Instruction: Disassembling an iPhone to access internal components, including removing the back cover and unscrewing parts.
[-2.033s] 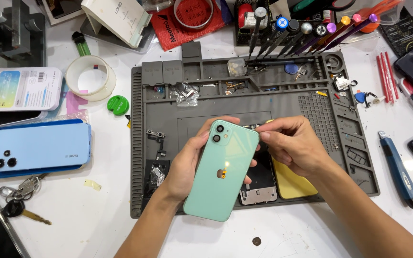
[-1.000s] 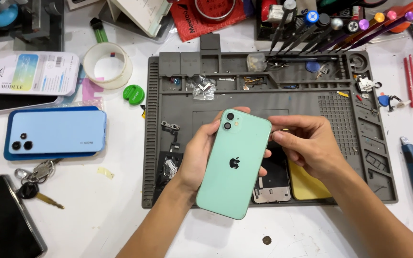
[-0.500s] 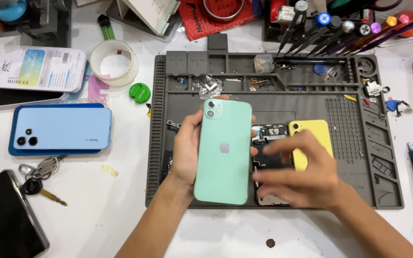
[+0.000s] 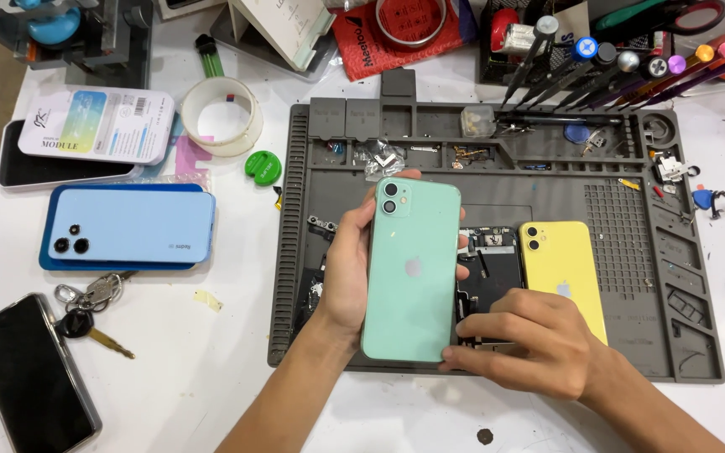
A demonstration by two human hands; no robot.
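The left hand [image 4: 347,273] gripped a mint-green smartphone with a glossy back and twin camera lenses [image 4: 413,270], held back-up and nearly upright in the frame over the grey silicone repair mat with moulded compartments [image 4: 631,335]. Its fingers were wrapped around the phone's left edge, with fingertips showing at the right edge, so the hand was clamped on the green phone. The right hand [image 4: 526,344] lay low on the mat just right of the phone's lower end, fingers curled together, the fingertips touching the phone's lower right edge and resting over an opened dark phone body with exposed parts [image 4: 488,268]. Whether those fingers pinched anything small could not be told.

Just right of the opened body lay a yellow smartphone [image 4: 565,268], back up, on the mat. Left of the mat, on the white table [image 4: 211,369], sat a light-blue smartphone in a darker blue case [image 4: 132,226], a bunch of keys [image 4: 90,306] below it, and a black phone lying screen-up [image 4: 33,373] near the corner. A clear tape roll [image 4: 220,113] and a small green round disc [image 4: 263,167] stood near the mat's upper left. Screwdrivers with coloured caps [image 4: 623,67] lay along the upper right
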